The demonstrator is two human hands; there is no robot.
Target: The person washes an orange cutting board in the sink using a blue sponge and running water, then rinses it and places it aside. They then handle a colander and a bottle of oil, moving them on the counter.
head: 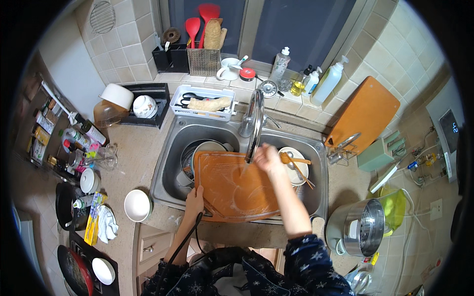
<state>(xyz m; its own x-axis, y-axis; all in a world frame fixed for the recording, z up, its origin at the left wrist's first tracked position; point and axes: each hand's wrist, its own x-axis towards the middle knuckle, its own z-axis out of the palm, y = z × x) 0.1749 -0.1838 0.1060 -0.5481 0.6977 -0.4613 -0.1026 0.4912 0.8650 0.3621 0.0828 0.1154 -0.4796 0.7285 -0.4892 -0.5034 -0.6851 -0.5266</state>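
Observation:
A wet orange-brown cutting board (237,188) lies across the double steel sink (159,185), with whitish streaks on its face. My left hand (195,201) grips the board's lower left edge. Close to the spout of the chrome faucet (254,125), my right hand (267,158) is raised above the board with its fingers curled; whether it holds anything or touches the faucet I cannot tell. Water runs from the spout onto the board. In the right basin, a white bowl (296,177) carries a wooden spoon (301,160) and chopsticks. Pots and dishes sit partly under the board in the left basin.
A white bowl (137,205) stands left of the sink. Behind it are a white utensil basket (203,103) and soap bottles (327,83). To the right, a second cutting board (364,114) leans on the wall near a large steel pot (351,227). A black cable crosses my left forearm.

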